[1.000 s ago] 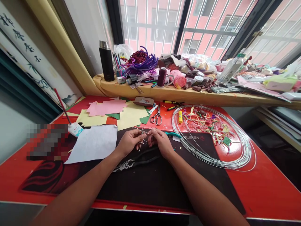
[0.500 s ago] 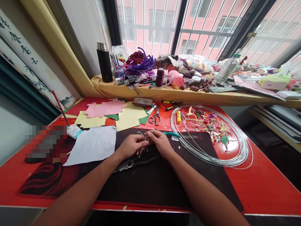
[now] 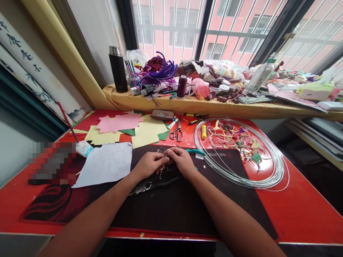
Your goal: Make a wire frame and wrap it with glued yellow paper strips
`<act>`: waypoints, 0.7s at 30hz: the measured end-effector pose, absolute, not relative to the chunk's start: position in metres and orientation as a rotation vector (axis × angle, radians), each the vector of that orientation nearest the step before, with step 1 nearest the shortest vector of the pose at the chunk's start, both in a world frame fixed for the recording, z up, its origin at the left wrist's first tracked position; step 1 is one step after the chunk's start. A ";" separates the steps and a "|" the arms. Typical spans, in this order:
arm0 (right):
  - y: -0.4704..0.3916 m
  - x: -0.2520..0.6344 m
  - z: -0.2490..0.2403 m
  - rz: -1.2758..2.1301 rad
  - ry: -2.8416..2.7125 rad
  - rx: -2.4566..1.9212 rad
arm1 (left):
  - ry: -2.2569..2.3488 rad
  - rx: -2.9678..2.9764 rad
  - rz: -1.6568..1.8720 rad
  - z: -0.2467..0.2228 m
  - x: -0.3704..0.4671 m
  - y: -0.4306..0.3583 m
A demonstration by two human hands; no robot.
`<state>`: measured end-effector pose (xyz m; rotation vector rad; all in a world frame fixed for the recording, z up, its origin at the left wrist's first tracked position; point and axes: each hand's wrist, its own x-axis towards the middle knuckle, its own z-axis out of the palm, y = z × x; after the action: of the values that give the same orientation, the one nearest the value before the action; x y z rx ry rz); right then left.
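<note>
Between my two hands is a small piece of bent wire (image 3: 160,172), its thin silvery ends poking out above and below the fingers. My left hand (image 3: 150,164) pinches it from the left with thumb and fingers. From the right, my right hand (image 3: 182,161) closes on the same wire, the thumbs nearly meeting. Fingers hide the middle of the wire. Just below the hands, dark-handled pliers (image 3: 146,187) lie on the black desk mat (image 3: 171,210). Beyond the right hand shows a teal-handled tool (image 3: 197,152), partly covered by it.
A big coil of silvery wire (image 3: 278,171) lies at the right, around coloured scraps (image 3: 241,137) and a yellow glue stick (image 3: 204,132). Scissors (image 3: 177,134) lie behind the hands. White paper (image 3: 107,164) and coloured sheets (image 3: 148,132) spread leftward. A black flask (image 3: 118,71) stands on the cluttered sill.
Both hands stay in nearly the same place, still holding the wire. The bent wire has turned slightly between the fingers, and the loop below shows less. The view has shifted a little.
</note>
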<state>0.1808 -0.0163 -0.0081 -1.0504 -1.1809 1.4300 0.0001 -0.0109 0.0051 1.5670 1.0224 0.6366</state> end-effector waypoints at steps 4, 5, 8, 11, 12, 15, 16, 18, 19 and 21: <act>-0.016 0.180 -0.009 1.388 -1.216 -1.084 | 1.137 1.705 0.687 0.010 -0.005 -0.011; -0.016 0.180 -0.009 1.381 -1.223 -1.087 | 1.161 1.709 0.724 0.011 -0.006 -0.010; -0.016 0.179 -0.010 1.392 -1.241 -1.086 | 1.196 1.658 0.839 0.013 -0.008 -0.007; -0.016 0.178 -0.010 1.418 -1.250 -1.076 | 1.147 1.546 0.895 0.012 -0.007 -0.003; -0.017 0.178 -0.011 1.429 -1.248 -1.069 | 1.122 1.498 0.912 0.012 -0.007 -0.002; -0.017 0.178 -0.010 1.471 -1.224 -1.046 | 1.085 1.330 1.014 0.011 -0.006 0.000; -0.016 0.178 -0.010 1.484 -1.213 -1.040 | 1.085 1.273 1.058 0.011 -0.006 0.001; -0.016 0.178 -0.010 1.500 -1.194 -1.028 | 1.082 1.174 1.141 0.011 -0.006 0.002; -0.016 0.179 -0.010 1.501 -1.189 -1.024 | 1.076 1.134 1.171 0.012 -0.006 0.002; -0.016 0.179 -0.009 1.495 -1.189 -1.024 | 1.059 1.072 1.204 0.014 -0.007 0.002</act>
<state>0.1786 -0.0159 -0.0094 -1.0239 -1.1891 1.4948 -0.0071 0.0022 0.0137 1.0724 1.0595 1.2039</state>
